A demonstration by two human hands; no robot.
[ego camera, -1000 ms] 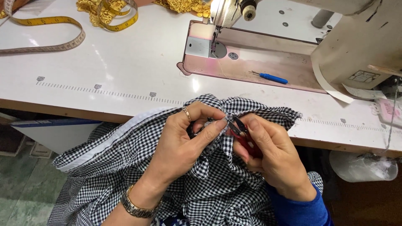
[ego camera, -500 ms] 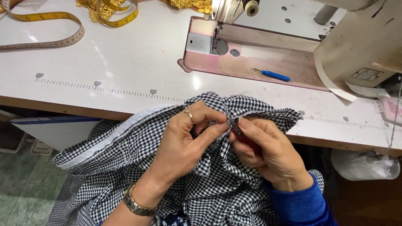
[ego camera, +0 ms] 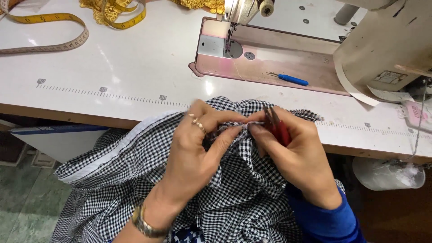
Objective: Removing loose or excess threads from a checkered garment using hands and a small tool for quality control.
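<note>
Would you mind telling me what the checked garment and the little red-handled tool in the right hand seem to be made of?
The checked garment looks like thin woven cloth, probably cotton, matte: it folds and bunches softly under the left hand. The red-handled tool in the right hand seems to have smooth, slightly glossy plastic grips; its dark tip looks like metal, though it is too small to be sure.

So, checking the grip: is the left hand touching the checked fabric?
Touching. The head view shows the left hand pinching a fold of the checked fabric.
</note>
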